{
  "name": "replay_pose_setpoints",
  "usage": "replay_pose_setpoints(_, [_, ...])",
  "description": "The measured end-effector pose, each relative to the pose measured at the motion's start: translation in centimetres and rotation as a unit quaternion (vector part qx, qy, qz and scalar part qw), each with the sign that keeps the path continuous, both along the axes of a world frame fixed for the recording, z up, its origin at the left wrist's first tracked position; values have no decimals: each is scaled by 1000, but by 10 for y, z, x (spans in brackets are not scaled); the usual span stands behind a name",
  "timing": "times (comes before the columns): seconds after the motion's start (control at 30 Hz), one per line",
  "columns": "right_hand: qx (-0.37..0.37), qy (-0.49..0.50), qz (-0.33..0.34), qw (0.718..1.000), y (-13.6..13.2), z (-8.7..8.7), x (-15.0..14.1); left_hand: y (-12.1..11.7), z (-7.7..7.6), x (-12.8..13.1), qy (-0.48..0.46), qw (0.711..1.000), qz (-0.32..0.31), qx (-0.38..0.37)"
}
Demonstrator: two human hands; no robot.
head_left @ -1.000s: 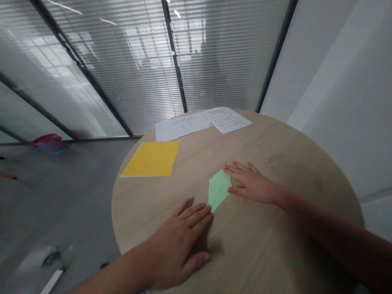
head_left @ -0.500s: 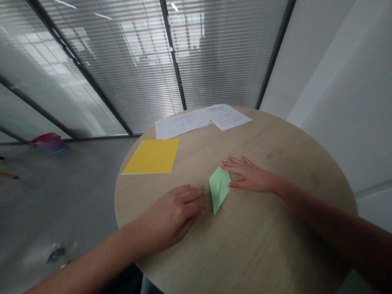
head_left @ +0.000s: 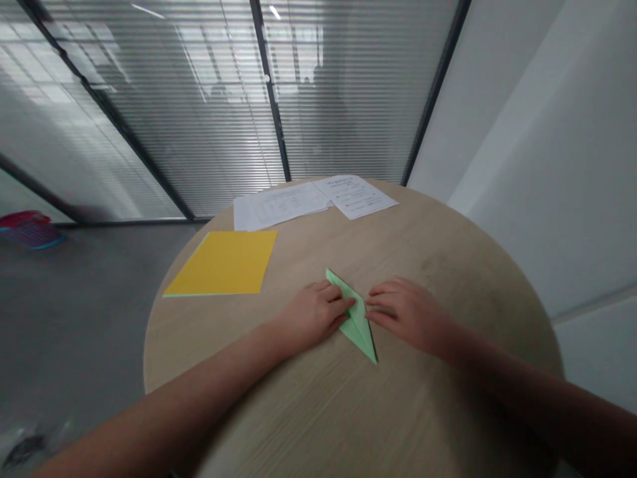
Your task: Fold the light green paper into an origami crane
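Note:
A folded green paper (head_left: 359, 326), a narrow kite shape with points far-left and near-right, lies on the round wooden table (head_left: 438, 411). My left hand (head_left: 314, 315) rests on its left side, fingers curled and pressed onto the paper. From the right, my right hand (head_left: 404, 312) presses its fingertips, held together, on the paper's right edge. Both hands hold the paper flat against the table.
A yellow sheet (head_left: 221, 263) over a pale green one lies at the table's left. Two white printed sheets (head_left: 313, 199) sit at the far edge. Glass walls with blinds stand behind; a white wall is at the right. A red and blue basket (head_left: 27, 228) is on the floor.
My left hand moved right from the bare table onto the green paper. The paper has turned, its near point now toward the right. My right hand shifted slightly nearer.

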State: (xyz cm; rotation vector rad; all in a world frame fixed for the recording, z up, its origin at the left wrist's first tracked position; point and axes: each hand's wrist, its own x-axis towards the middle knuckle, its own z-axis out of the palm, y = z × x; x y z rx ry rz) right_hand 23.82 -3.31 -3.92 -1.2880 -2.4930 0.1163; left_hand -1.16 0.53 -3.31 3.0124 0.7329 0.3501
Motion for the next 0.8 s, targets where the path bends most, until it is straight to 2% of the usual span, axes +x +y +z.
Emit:
replay_pose_setpoints(0.1, [-21, -7, -21, 1000, -11, 5, -7, 6, -4, 0, -20, 999, -31, 31])
replay_pose_setpoints(0.2, [-50, -13, -47, 998, -18, 10, -14, 9, -7, -1, -22, 999, -43, 15])
replay_pose_setpoints(0.43, [-70, -55, -79, 993, -12, 13, -30, 4, -14, 0, -32, 998, 10, -47])
replay_pose_setpoints(0.57, [-61, -89, -72, 992, -13, 13, -34, 3, -18, 1, -2, 999, 28, -46])
replay_pose_setpoints(0.8, [-59, -68, -38, 995, -38, 16, -26, 6, -19, 2, 1, 998, 25, -59])
